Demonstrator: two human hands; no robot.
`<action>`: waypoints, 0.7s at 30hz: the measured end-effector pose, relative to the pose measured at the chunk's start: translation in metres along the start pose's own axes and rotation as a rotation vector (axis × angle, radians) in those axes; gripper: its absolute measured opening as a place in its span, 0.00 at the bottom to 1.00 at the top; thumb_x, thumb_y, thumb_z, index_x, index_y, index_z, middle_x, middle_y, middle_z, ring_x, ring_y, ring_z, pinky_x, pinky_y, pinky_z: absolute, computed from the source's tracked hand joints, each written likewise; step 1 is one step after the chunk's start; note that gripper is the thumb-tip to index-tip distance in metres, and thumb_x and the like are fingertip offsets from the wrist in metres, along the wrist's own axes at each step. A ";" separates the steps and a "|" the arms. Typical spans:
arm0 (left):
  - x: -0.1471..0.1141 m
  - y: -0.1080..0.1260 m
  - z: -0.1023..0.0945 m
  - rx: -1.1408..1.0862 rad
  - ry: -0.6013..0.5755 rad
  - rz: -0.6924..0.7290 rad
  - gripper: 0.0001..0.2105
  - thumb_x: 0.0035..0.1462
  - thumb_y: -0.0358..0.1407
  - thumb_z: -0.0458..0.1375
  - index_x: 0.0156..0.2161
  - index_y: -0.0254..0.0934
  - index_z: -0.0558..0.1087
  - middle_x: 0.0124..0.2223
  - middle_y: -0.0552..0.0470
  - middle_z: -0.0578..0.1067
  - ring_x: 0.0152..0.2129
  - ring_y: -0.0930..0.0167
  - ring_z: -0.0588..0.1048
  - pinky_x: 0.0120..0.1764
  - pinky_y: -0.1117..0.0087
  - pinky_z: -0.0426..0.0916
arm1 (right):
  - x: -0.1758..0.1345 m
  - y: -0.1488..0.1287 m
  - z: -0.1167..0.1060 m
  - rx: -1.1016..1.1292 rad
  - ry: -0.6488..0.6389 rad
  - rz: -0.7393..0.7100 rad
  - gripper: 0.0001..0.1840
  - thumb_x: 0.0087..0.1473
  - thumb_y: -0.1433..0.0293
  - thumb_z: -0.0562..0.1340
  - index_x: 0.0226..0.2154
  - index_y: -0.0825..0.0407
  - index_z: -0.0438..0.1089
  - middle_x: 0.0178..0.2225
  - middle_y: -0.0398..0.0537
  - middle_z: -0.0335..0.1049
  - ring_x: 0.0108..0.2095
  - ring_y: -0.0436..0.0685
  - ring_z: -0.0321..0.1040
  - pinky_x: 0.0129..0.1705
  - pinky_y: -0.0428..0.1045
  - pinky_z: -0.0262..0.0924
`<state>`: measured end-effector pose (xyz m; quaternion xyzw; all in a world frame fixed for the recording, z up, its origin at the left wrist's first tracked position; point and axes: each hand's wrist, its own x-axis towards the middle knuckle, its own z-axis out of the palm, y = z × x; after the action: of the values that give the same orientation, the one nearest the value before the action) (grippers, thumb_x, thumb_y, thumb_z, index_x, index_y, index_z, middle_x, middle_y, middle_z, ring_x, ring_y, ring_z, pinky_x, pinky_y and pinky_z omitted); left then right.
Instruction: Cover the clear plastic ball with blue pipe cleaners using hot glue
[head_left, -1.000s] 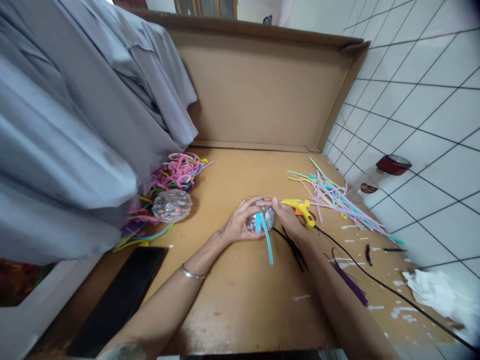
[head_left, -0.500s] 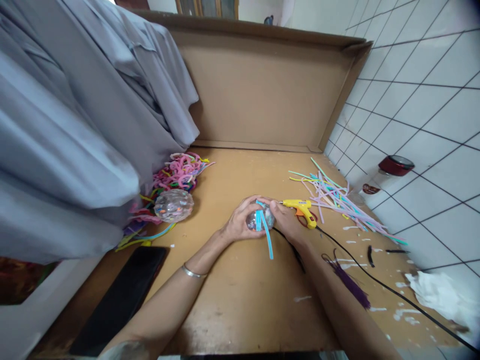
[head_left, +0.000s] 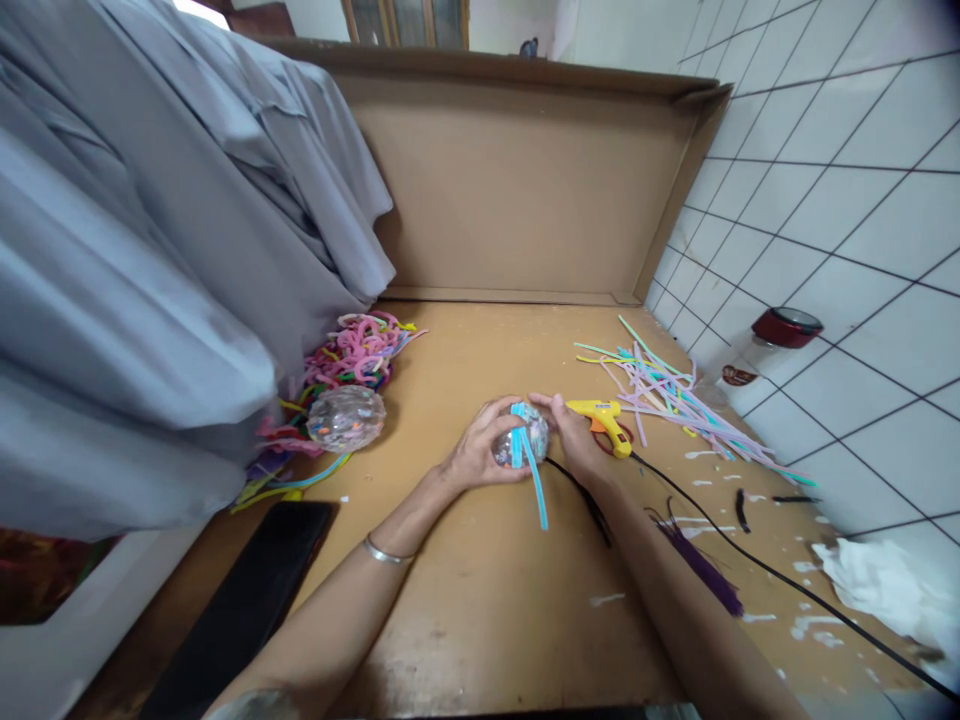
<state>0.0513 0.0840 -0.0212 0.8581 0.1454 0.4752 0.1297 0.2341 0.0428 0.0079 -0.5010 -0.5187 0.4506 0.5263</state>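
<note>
Clear ball (head_left: 538, 430) sits in our left hand (head_left: 478, 448), fingers curled part-closed around it; our right hand (head_left: 576, 440) is bent beside it, grip unclear. We seem to be fixing the blue strip (head_left: 538, 500); the next move likely calls for guiding its loose tail. Outward lies our yellow glue gun (head_left: 596, 408).

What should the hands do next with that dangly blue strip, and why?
Maybe the right hand should pinch the loose end of the light-blue strip and lay it along the clear ball, because that end hangs off freely while the left hand holds the ball.
</note>
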 end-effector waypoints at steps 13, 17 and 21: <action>0.005 0.001 -0.001 0.000 0.004 0.045 0.30 0.44 0.41 0.71 0.52 0.38 0.66 0.62 0.31 0.65 0.59 0.52 0.69 0.54 0.46 0.69 | -0.006 -0.019 -0.003 -0.211 -0.144 -0.169 0.33 0.60 0.42 0.47 0.41 0.43 0.78 0.55 0.47 0.72 0.57 0.61 0.67 0.62 0.61 0.57; 0.006 0.003 -0.002 -0.050 0.021 0.017 0.29 0.45 0.40 0.70 0.51 0.38 0.66 0.58 0.33 0.69 0.56 0.55 0.72 0.54 0.49 0.70 | -0.005 -0.016 -0.003 -0.205 -0.167 -0.144 0.33 0.59 0.40 0.47 0.45 0.42 0.77 0.58 0.46 0.70 0.61 0.60 0.63 0.66 0.60 0.51; 0.003 0.002 -0.002 -0.055 0.031 -0.022 0.29 0.44 0.41 0.71 0.51 0.38 0.67 0.58 0.33 0.68 0.56 0.55 0.71 0.53 0.50 0.71 | -0.004 -0.011 0.000 -0.081 -0.062 -0.076 0.41 0.54 0.36 0.49 0.55 0.45 0.69 0.61 0.52 0.66 0.63 0.62 0.60 0.65 0.62 0.53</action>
<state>0.0516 0.0838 -0.0175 0.8450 0.1439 0.4909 0.1559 0.2337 0.0376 0.0180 -0.4875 -0.5712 0.4243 0.5060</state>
